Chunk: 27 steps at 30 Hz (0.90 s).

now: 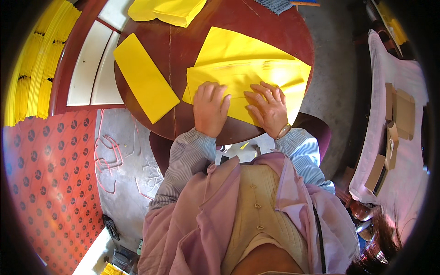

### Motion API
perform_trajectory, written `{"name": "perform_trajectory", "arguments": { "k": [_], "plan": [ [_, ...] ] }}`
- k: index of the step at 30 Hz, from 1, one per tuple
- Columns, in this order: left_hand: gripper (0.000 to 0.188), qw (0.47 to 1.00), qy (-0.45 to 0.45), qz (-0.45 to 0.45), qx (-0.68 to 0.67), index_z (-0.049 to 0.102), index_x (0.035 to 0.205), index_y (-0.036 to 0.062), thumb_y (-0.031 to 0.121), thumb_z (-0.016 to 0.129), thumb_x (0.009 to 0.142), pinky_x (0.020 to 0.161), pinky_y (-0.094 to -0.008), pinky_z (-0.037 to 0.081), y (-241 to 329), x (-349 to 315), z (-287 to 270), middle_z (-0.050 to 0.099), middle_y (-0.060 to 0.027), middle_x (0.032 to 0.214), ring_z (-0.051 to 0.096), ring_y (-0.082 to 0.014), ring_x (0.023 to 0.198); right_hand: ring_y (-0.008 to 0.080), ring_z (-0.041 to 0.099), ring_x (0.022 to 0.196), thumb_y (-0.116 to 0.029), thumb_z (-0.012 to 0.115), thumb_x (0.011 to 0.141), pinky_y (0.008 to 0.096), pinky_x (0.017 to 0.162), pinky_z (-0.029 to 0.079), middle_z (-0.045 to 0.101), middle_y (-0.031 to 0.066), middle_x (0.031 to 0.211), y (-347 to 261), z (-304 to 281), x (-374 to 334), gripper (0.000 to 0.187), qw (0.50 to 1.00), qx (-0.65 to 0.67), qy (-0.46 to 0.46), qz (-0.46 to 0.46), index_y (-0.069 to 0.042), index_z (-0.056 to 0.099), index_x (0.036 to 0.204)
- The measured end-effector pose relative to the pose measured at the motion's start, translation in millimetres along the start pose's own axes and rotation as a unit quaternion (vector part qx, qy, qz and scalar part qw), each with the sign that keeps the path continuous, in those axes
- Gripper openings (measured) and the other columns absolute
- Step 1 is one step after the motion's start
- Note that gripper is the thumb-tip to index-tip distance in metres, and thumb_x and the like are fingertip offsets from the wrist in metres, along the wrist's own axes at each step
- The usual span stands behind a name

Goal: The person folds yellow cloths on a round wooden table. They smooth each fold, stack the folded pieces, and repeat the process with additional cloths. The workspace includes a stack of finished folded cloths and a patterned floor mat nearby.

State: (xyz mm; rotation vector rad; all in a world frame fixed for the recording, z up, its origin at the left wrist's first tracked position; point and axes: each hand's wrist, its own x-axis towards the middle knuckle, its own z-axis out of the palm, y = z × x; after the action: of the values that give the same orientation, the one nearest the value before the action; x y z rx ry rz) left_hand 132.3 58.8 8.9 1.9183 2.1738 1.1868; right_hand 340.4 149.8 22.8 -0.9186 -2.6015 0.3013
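Several thin yellow sheets (245,48), like paper or cloth, lie overlapping on the round dark-red table (192,50). The nearer layer is folded over, and its upper edge is slightly raised and creased. My left hand (211,107) rests on the near left part of the sheets, thumb apart from the slightly bent fingers. On the near right part lies my right hand (269,107), fingers spread and pressing down; a bracelet circles its wrist. Neither hand visibly grips anything. To the left lies a long folded yellow strip (146,78), apart from both hands.
A crumpled yellow piece (169,11) lies at the table's far edge, a blue-grey woven item (275,5) at far right. Yellow stacks (39,64) stand far left. Pink cord (110,156) lies on the floor. Cardboard boxes (403,112) sit on a white-covered surface at right.
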Motion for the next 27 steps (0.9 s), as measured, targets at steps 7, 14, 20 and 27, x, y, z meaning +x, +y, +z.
{"name": "perform_trajectory", "arguments": {
  "k": [7,14,20,27],
  "plan": [
    [0.034,0.999,-0.017,-0.003,0.037,0.072,0.124,0.0134,0.020,0.076,0.090,0.098,-0.0498,0.046,8.3,-10.6,11.8,0.059,-0.0109,0.112,0.058,-0.0346,0.115,0.0274,0.056,0.136,-0.029,0.076,0.094,0.0518,0.120,0.037,0.064,0.0025,0.140,-13.1,2.4,11.0,0.037,0.999,0.032,0.023,0.009,-0.019,0.072,0.129],
    [0.032,0.998,-0.016,-0.008,0.061,0.075,0.119,0.0137,0.020,0.079,0.088,0.092,-0.0483,0.048,-1.0,-8.3,1.2,0.058,-0.0098,0.101,0.059,-0.0341,0.105,0.0255,0.056,0.135,-0.030,0.069,0.098,0.0529,0.124,0.031,0.065,0.0026,0.138,11.4,-5.4,8.3,0.033,0.999,0.007,0.018,0.026,-0.019,0.071,0.129],
    [0.016,0.998,0.004,-0.019,0.054,0.077,0.105,0.0078,0.014,0.076,0.090,0.088,-0.0471,0.050,-12.6,-10.2,-11.5,0.061,-0.0123,0.093,0.060,-0.0355,0.095,0.0286,0.057,0.134,-0.033,0.067,0.101,0.0539,0.120,0.035,0.067,0.0040,0.139,58.2,-28.6,-17.4,0.035,0.991,-0.066,0.015,0.115,-0.018,0.072,0.133],
    [0.015,0.996,0.002,-0.011,0.092,0.074,0.099,0.0057,0.013,0.079,0.087,0.090,-0.0505,0.049,-4.2,6.2,-24.0,0.063,-0.0133,0.101,0.061,-0.0368,0.101,0.0297,0.059,0.131,-0.034,0.066,0.102,0.0574,0.114,0.039,0.069,0.0041,0.137,71.3,-30.2,-21.7,0.034,0.992,-0.069,0.034,0.098,-0.019,0.073,0.132]
  ]
}}
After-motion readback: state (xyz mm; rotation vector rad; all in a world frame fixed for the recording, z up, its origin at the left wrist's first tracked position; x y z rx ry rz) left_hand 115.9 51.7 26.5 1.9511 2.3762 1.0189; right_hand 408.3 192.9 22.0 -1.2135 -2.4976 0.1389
